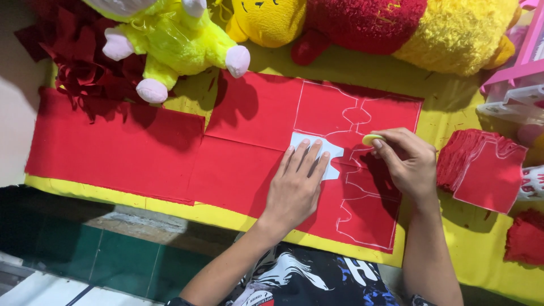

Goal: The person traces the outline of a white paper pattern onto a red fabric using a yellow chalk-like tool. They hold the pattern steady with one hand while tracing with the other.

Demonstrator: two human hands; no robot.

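At my twelve o'clock I see a yellow-and-red plush bear [391, 25] lying on the yellow cloth [453, 96]. At eleven, a lime-green plush toy [173, 39] with pink paws, over dark red fabric scraps [79, 68]. At three, a stack of cut red pieces [481, 167]; a pink rack [518, 79] at two.
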